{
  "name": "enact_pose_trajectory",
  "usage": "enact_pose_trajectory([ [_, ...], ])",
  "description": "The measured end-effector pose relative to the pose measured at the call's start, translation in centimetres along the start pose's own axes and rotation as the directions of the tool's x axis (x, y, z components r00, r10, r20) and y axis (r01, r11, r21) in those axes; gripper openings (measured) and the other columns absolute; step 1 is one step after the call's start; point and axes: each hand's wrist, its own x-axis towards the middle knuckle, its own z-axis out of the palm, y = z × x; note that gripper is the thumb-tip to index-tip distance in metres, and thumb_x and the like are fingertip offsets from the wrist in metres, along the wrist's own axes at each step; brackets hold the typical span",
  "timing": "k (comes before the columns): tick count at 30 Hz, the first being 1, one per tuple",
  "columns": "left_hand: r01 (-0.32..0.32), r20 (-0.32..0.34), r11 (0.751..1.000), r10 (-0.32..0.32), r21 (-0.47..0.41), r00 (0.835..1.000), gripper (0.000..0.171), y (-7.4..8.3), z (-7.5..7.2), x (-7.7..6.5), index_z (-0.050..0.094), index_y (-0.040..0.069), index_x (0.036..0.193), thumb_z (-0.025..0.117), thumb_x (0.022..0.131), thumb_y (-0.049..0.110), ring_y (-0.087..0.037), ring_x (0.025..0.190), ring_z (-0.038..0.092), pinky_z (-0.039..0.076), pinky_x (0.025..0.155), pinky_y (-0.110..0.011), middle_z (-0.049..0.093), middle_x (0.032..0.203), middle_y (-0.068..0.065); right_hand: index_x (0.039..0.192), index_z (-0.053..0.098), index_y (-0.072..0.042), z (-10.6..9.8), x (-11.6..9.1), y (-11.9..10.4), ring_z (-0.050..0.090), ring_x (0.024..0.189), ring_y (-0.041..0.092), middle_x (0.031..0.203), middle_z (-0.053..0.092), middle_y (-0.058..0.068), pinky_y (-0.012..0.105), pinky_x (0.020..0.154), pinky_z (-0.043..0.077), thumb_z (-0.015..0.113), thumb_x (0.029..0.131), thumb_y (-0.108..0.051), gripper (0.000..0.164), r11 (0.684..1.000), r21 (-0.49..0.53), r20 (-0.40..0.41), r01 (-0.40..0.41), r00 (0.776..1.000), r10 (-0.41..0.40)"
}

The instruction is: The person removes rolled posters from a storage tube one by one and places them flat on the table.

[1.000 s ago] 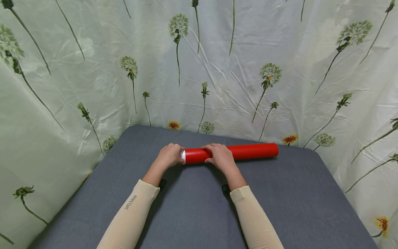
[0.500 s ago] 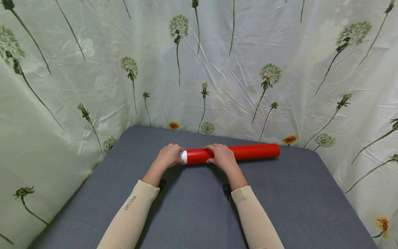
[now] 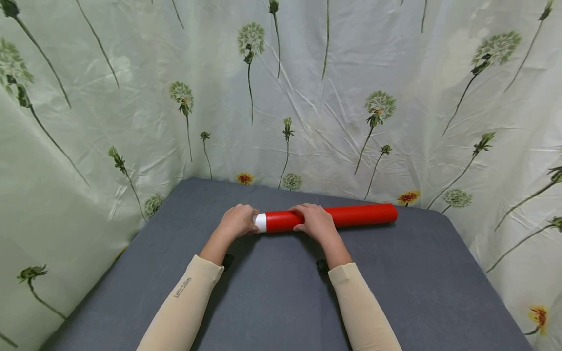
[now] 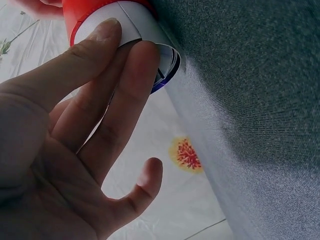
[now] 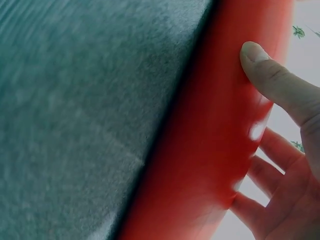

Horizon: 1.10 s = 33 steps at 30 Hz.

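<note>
A long red tube (image 3: 362, 215) lies sideways along the far part of the table. Out of its left end sticks a white roll of paper (image 3: 260, 223), whose layered open end with a dark blue inner edge (image 4: 161, 85) faces the left wrist camera. My left hand (image 3: 237, 222) pinches this roll between thumb and fingers, the little finger standing away. Farther right, my right hand (image 3: 317, 223) grips the tube near its left part, thumb on the near side and fingers over the far side. The rest of the roll is hidden inside the tube.
A grey cloth-covered table (image 3: 272, 302) lies under both arms. Behind it and to the sides hangs a pale curtain (image 3: 307, 87) printed with dandelions, close to the table's back edge. Cream sleeves (image 3: 184, 302) cover both forearms.
The red tube and my right hand have slid slightly right, while my left hand stays nearly in place. More of the white paper roll shows at the tube's left end.
</note>
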Motion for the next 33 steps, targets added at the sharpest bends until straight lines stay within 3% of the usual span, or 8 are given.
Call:
enact_pose_trajectory([
  [6, 0.009, 0.002, 1.0, -0.009, 0.009, 1.0, 0.055, -0.5, 0.2, -0.3, 0.075, 0.011, 0.134, 0.092, 0.083, 0.024, -0.02, 0.082, 0.068, 0.056, 0.077, -0.038, 0.081, 0.096, -0.004, 0.146, 0.065, -0.029, 0.0, 0.1, 0.0, 0.061, 0.134, 0.033, 0.15, 0.064, 0.006, 0.056, 0.106, 0.053, 0.085, 0.092, -0.032, 0.058, 1.0, -0.019, 0.028, 0.01, 1.0, -0.01],
  [15, -0.026, 0.002, 1.0, 0.026, -0.009, 1.0, 0.062, -0.9, 0.0, -0.3, 0.071, 0.009, 0.139, 0.092, 0.083, 0.025, -0.007, 0.062, 0.068, 0.057, 0.081, -0.04, 0.075, 0.067, 0.006, 0.144, 0.066, -0.028, -0.7, 0.2, 0.7, 0.065, 0.129, 0.029, 0.145, 0.068, 0.006, 0.053, 0.104, 0.055, 0.086, 0.09, -0.032, 0.057, 0.998, -0.049, 0.031, 0.042, 0.999, -0.041],
  [33, -0.025, -0.02, 1.0, 0.024, -0.019, 0.999, 0.067, -1.1, 0.4, -0.7, 0.067, 0.008, 0.143, 0.091, 0.084, 0.028, -0.005, 0.053, 0.063, 0.054, 0.076, -0.037, 0.069, 0.058, 0.008, 0.145, 0.066, -0.027, -1.2, -0.4, 1.7, 0.063, 0.133, 0.03, 0.147, 0.067, 0.007, 0.054, 0.106, 0.053, 0.085, 0.091, -0.031, 0.057, 0.999, -0.041, 0.04, 0.028, 0.999, -0.026],
])
